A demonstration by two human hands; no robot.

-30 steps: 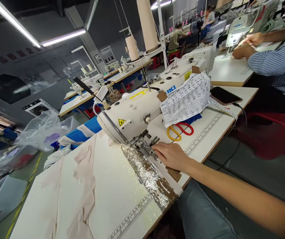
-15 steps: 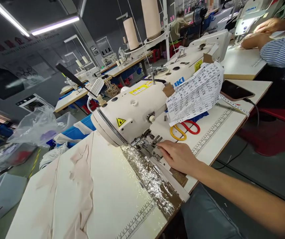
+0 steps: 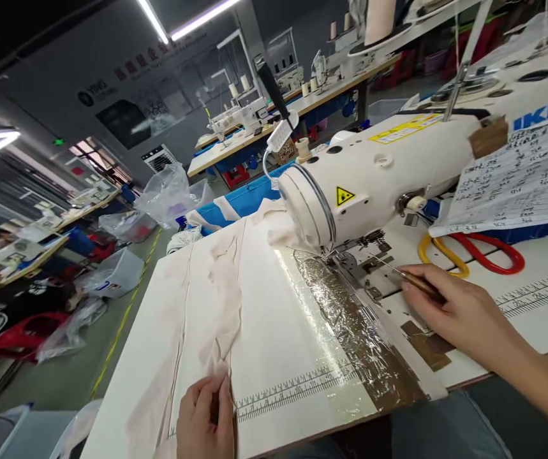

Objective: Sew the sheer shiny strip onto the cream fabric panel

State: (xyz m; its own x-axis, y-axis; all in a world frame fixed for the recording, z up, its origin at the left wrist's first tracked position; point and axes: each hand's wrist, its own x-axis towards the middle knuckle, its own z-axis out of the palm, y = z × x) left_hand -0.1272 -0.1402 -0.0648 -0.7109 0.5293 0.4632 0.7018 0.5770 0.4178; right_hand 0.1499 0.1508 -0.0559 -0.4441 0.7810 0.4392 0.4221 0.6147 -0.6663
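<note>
My right hand [image 3: 465, 312] is closed around the wooden handle of an awl [image 3: 422, 284]. Its thin metal point reaches left toward the needle area of a white sewing machine [image 3: 350, 185]. At the front of the table, my left hand [image 3: 207, 417] pinches the near end of a pale pink fabric piece [image 3: 221, 287] that lies crumpled on the tabletop. More pale fabric [image 3: 276, 223] is bunched beside the machine head. Shiny clear film over brown tape [image 3: 355, 338] runs along the machine bed, left of my right hand.
Scissors with yellow and red handles [image 3: 488, 252] lie behind my right hand, partly under a handwritten sheet [image 3: 517, 172]. A printed ruler [image 3: 297, 389] marks the table's front. Blue cloth [image 3: 240, 185] hangs at the far edge. Plastic bins [image 3: 120, 274] stand on the floor at left.
The view has swung left. My left hand has come into view, on the pink fabric. My right hand has drawn back from the needle area, and the awl now shows in it.
</note>
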